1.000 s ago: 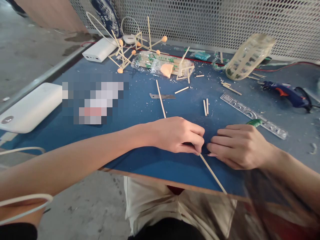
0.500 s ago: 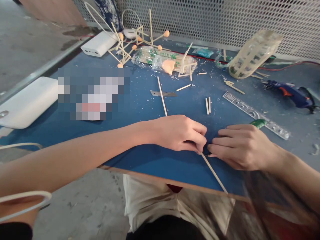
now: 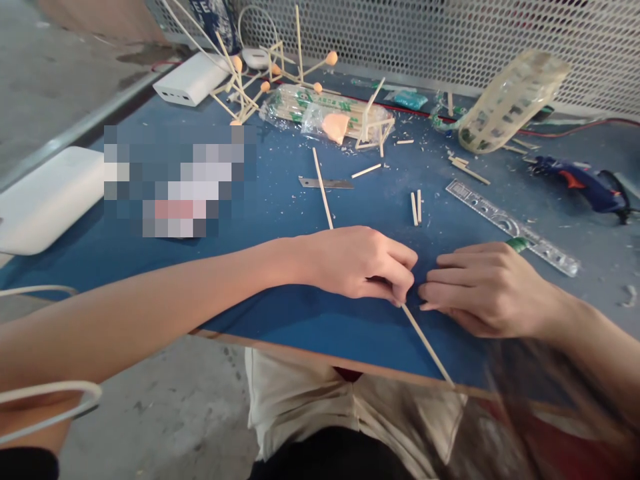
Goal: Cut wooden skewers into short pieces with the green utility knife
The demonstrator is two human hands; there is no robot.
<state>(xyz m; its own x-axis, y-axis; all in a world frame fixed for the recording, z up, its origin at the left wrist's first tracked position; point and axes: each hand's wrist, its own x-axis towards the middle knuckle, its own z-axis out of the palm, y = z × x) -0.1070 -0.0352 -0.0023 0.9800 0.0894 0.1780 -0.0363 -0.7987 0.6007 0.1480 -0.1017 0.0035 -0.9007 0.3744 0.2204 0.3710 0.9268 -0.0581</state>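
Observation:
Pinched in the fingertips of my left hand (image 3: 367, 263) is a thin wooden stick (image 3: 427, 347), slanting down to the table's front edge. Just to the right, my right hand (image 3: 483, 290) is closed with its knuckles up around a green-handled tool (image 3: 519, 244). Only a green end of that tool shows behind the hand; its working end is hidden. Another wooden stick (image 3: 323, 190) runs out from behind my left wrist and crosses a loose metal blade (image 3: 335, 183). Two short cut sticks (image 3: 416, 208) lie beyond my hands.
A clear ruler (image 3: 510, 227) and a blue glue gun (image 3: 595, 183) lie at right. Behind are a plastic bottle (image 3: 515, 103), bagged sticks (image 3: 285, 107) and stick frames with orange balls (image 3: 331, 58). White power banks (image 3: 193, 80) lie at left. Mesh (image 3: 400, 33) closes the back.
The view has shifted slightly. My left hand keeps its pinch on the stick; my right hand stays closed beside it, with a slightly wider gap between them.

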